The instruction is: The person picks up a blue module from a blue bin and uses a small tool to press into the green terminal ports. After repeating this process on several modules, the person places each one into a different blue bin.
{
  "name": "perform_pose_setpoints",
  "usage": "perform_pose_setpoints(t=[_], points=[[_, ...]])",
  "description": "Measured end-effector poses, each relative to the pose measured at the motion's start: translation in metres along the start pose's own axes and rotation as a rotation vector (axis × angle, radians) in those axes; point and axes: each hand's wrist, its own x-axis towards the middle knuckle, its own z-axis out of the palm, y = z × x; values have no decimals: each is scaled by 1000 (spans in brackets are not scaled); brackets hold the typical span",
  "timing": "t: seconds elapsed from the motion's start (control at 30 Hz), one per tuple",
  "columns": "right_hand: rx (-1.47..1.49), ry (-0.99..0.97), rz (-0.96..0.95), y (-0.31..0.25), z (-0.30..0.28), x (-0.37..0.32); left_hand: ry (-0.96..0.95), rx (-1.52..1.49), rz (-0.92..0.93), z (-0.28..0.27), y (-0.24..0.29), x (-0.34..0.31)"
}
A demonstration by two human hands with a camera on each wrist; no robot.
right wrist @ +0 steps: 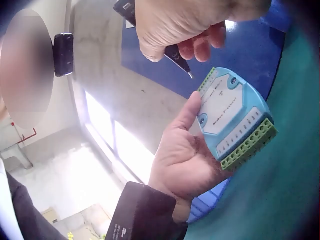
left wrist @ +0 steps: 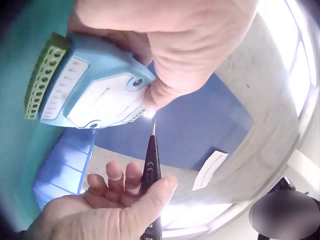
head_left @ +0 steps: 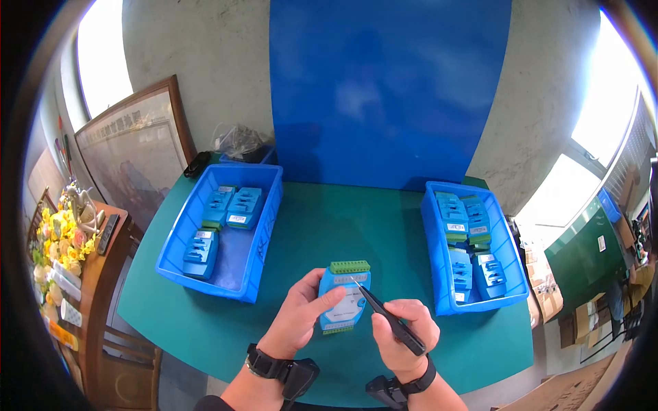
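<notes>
A light-blue module (head_left: 345,301) with green terminal strips at both ends is gripped by my left hand (head_left: 300,315), its thumb lying on the white label. My right hand (head_left: 408,335) holds a black pen-like tool (head_left: 391,318) with a thin metal tip pointing at the module's upper end in the head view. In the left wrist view the tip of the tool (left wrist: 152,160) is near the smaller terminal strip of the module (left wrist: 105,92); whether they touch I cannot tell. The right wrist view shows a small gap between the tool (right wrist: 178,61) and the module (right wrist: 232,107).
On the green table (head_left: 343,219) stand a left blue bin (head_left: 253,274) and a right blue bin (head_left: 480,305), each with several blue modules. A blue panel (head_left: 391,89) rises behind. A black object (head_left: 197,164) lies beyond the left bin.
</notes>
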Motion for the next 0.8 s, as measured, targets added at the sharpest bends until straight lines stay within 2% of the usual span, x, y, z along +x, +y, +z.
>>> perform_pose_setpoints(t=[0.13, 0.47, 0.8], points=[[46, 103, 47, 1, -3, -10, -33, 63, 38, 1, 2, -3], [78, 84, -1, -2, -5, -8, -90, 123, 194, 7, 6, -4], [62, 65, -21, -2, -3, -10, -108, 60, 130, 5, 6, -6]])
